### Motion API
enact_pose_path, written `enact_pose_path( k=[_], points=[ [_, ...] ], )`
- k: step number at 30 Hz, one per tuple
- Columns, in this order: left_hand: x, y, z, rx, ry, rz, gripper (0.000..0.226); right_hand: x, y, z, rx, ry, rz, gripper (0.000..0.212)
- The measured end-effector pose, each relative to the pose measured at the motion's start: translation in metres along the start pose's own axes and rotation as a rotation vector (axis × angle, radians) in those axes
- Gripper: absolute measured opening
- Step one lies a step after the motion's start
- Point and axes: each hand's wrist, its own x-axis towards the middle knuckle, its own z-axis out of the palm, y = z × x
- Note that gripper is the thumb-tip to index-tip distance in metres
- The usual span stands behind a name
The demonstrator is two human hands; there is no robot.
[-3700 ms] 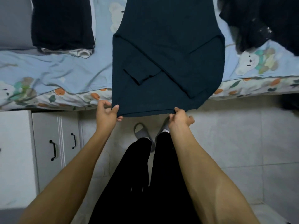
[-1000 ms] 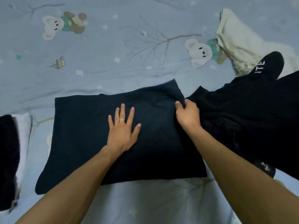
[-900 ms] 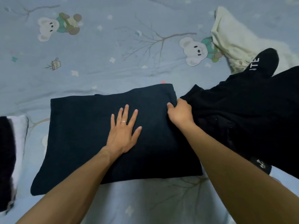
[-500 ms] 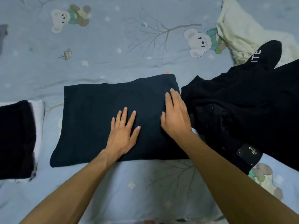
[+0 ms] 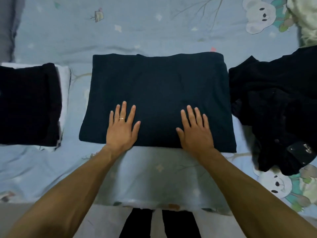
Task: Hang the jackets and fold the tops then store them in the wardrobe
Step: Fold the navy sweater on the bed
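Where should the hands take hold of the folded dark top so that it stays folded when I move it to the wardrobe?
Probably at the two short ends of the folded dark top, one hand sliding under from each side. It lies flat as a wide rectangle, with the left hand and right hand flat on its near edge, so lifting from beneath should keep the layers together.

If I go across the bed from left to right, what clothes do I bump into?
Folded black and white pile → folded navy top with the left hand and right hand flat on it → crumpled black jacket.
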Motion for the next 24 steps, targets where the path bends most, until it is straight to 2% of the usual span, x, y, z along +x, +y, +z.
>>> enact_pose_path(
  k=[3, 5, 8, 12, 14, 16, 20, 24],
  points=[
    [-0.037, -0.028, -0.001, 0.048, -0.001, 0.224, 0.072, -0.021, -0.026, -0.006, -0.025, 0.017, -0.071, 0.067],
    [-0.054, -0.047, 0.006, 0.059, -0.010, 0.290, 0.081, -0.039, -0.032, 0.005, -0.101, -0.015, -0.114, 0.077],
    [-0.050, -0.057, 0.018, 0.093, 0.034, 0.221, 0.081, -0.039, -0.032, 0.018, -0.209, -0.061, -0.022, 0.088],
    [-0.031, -0.053, 0.003, 0.027, 0.017, 0.133, 0.063, -0.020, -0.040, -0.014, -0.278, -0.082, 0.101, 0.067],
    [-0.033, -0.058, -0.036, -0.006, -0.031, 0.115, 0.053, -0.025, -0.045, -0.050, -0.241, -0.102, 0.114, 0.049],
    [-0.045, -0.063, -0.085, -0.039, -0.014, 0.094, 0.051, -0.041, -0.053, -0.093, -0.207, -0.031, 0.128, 0.036],
    [-0.090, -0.069, -0.173, -0.066, 0.022, 0.145, 0.044, -0.094, -0.085, -0.157, -0.125, 0.024, 0.212, 0.030],
    [-0.152, -0.072, -0.255, -0.141, 0.090, 0.112, 0.022, -0.153, -0.120, -0.227, -0.096, 0.119, 0.236, 0.024]
  ],
)
